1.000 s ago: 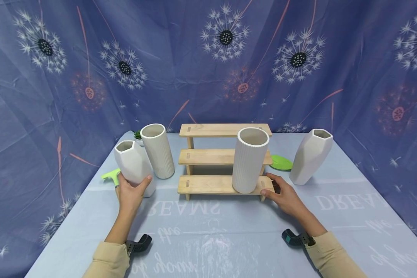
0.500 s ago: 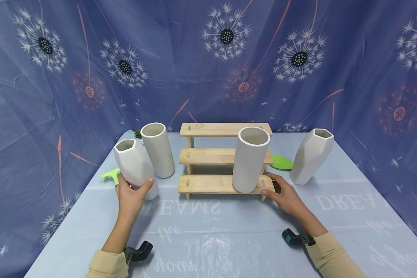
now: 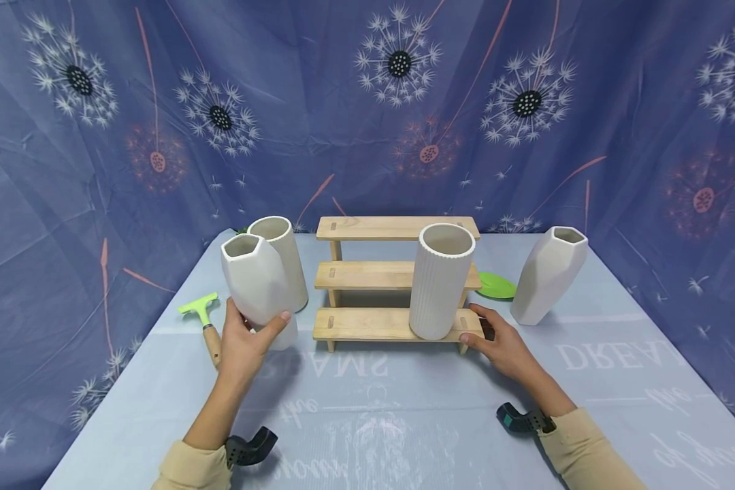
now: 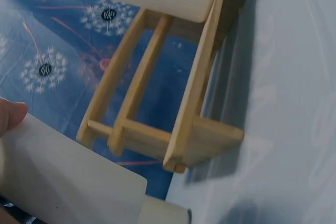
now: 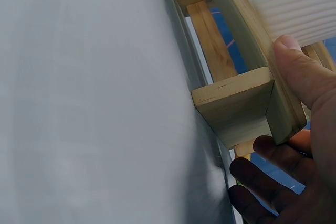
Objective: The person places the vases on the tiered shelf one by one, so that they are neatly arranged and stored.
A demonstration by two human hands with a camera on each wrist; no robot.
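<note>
**Two Hands Engaged: Faceted Vase Lifted, Shelf Steadied**

Two contact points are active. The left hand (image 3: 245, 340) grips the faceted white vase (image 3: 258, 286) low on its body, thumb on the near right face and fingers wrapped behind. The vase is tilted and sits in front of the ribbed vase on the left (image 3: 280, 262), left of the wooden step shelf (image 3: 367, 325); whether its base touches the table (image 3: 404, 408) cannot be confirmed.

Handling assessment: the vase appears to be rigid ceramic with a smooth matte finish, likely moderately heavy, brittle on impact and somewhat slippery. Its angled facets offer flat seats for thumb and fingers; a hold at the widest part of the body seems the most secure.

The right hand (image 3: 507, 350) clasps the right end of the shelf's lowest step. In the right wrist view the thumb (image 5: 302, 72) lies on top of the board end and the fingers (image 5: 273, 153) curl beneath it. A second ribbed vase (image 3: 439, 282) stands on that step, just beside the thumb.
</note>
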